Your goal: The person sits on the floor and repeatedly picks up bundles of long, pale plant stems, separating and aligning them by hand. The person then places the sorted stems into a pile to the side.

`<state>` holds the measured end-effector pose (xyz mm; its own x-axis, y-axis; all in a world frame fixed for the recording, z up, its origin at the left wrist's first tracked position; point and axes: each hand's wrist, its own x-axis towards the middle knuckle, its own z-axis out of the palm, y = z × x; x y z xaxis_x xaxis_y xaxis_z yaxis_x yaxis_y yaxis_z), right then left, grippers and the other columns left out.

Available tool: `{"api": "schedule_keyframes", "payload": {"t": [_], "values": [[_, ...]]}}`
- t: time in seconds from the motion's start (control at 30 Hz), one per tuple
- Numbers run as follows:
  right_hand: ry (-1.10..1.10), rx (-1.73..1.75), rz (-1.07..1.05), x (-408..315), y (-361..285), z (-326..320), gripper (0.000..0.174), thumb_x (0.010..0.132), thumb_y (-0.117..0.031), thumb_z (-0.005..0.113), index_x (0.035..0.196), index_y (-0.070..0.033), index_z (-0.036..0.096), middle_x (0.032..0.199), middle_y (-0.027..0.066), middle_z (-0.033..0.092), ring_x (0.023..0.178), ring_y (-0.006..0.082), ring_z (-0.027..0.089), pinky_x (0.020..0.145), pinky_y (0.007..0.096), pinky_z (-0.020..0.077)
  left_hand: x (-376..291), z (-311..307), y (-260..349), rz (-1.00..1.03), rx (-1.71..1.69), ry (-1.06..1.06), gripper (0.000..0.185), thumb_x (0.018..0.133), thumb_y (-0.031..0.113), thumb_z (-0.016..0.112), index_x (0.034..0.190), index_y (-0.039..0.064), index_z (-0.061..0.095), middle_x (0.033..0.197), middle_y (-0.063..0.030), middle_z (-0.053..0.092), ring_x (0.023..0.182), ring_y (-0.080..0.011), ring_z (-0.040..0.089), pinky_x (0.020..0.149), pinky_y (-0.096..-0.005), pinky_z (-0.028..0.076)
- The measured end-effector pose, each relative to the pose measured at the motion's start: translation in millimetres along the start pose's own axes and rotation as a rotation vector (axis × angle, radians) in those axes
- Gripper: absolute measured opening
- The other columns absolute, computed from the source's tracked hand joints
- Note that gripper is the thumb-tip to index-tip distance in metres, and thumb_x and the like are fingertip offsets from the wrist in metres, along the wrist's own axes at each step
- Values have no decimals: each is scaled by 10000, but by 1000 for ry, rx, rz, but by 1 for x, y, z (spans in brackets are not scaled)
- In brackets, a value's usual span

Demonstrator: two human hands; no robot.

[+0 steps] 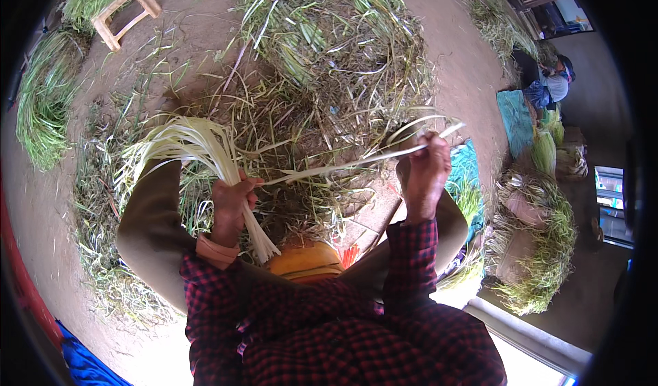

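My left hand (235, 196) is closed around a bundle of pale yellow-white plant stalks (205, 139), whose long ends droop over my left knee while the short ends point down towards my lap. My right hand (429, 157), out in front of my right knee, pinches one long pale strand (354, 166). That strand runs taut-looking between the two hands, and its far end curls beyond my right fingers. Under and beyond both hands lies a large heap of green and dry brown leaves (329, 72). An orange object (303, 262) shows between my legs.
A small wooden stool (126, 13) lies at the upper left, near green leaf piles (49, 98). Right of my knee is a teal sheet (464, 165) with leaves. Farther right, another person (552, 83) sits among bundles, a teal cloth (515, 121) and a leaf pile (552, 237).
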<state>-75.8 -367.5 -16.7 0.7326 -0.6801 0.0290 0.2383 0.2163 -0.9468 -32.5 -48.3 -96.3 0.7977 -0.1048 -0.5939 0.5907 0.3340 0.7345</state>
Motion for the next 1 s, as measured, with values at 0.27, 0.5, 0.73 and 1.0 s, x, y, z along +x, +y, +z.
{"api": "schedule_keyframes", "payload": {"t": [0.27,0.5,0.73,1.0], "values": [[-695,-948,322,1,77,71,243,850,-256,581,767,-30,609,598,43,580,484,112,547,415,265,436,0,3,-6,19,167,0,141,746,3,650,806,33,526,721,-116,636,410,-112,527,343,-215,382],[-699,-562,499,-24,105,150,206,849,-197,585,821,7,601,661,55,602,523,81,567,458,218,486,-3,11,-16,23,106,-214,209,752,47,694,876,33,527,771,-146,657,493,-124,590,396,-205,413],[-647,-504,427,-37,119,145,272,879,-277,529,867,-12,587,674,41,597,510,71,526,440,219,421,-7,14,-6,-4,84,-208,150,791,44,629,900,27,528,735,-134,646,488,-122,583,398,-214,413],[-896,-171,852,-109,99,79,304,925,-323,461,926,-38,568,685,-13,584,542,58,474,459,205,359,-4,12,2,-57,-21,-227,147,822,67,599,954,22,551,718,-90,634,464,-87,538,381,-185,404]]}}
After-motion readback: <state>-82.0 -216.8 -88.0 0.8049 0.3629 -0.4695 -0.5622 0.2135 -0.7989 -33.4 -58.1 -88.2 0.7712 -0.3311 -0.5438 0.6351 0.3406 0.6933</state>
